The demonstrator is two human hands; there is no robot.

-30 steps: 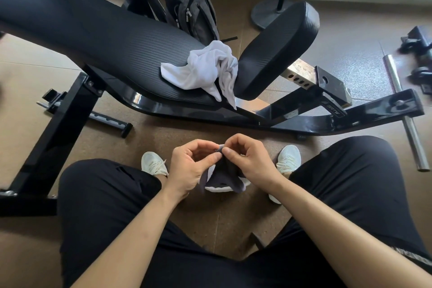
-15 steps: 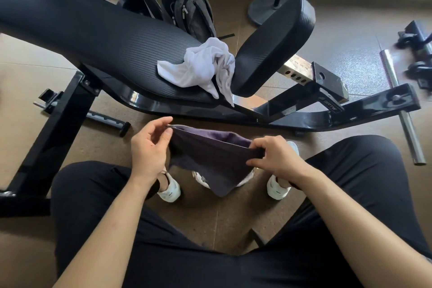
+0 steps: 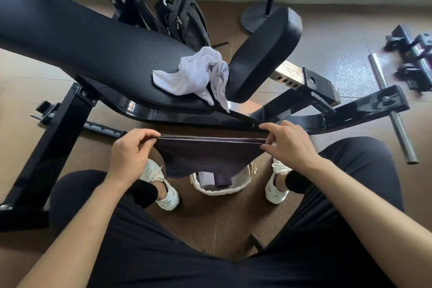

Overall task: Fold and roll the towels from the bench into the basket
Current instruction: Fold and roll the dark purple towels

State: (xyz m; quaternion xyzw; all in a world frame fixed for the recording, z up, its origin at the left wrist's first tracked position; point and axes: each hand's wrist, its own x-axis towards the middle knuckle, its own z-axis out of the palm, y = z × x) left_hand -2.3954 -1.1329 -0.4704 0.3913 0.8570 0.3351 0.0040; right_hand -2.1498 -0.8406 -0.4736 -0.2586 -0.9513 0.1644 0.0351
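Left hand (image 3: 131, 154) and right hand (image 3: 287, 145) pinch the folded dark purple cloth towel (image 3: 210, 156) taut between them, white woven basket (image 3: 218, 191) just below; a slipped corner could spill the fold open.

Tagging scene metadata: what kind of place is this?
Most likely a gym or home workout room: a padded weight bench, a steel bar lying on the floor, and what looks like blurred dumbbell gear at the right.
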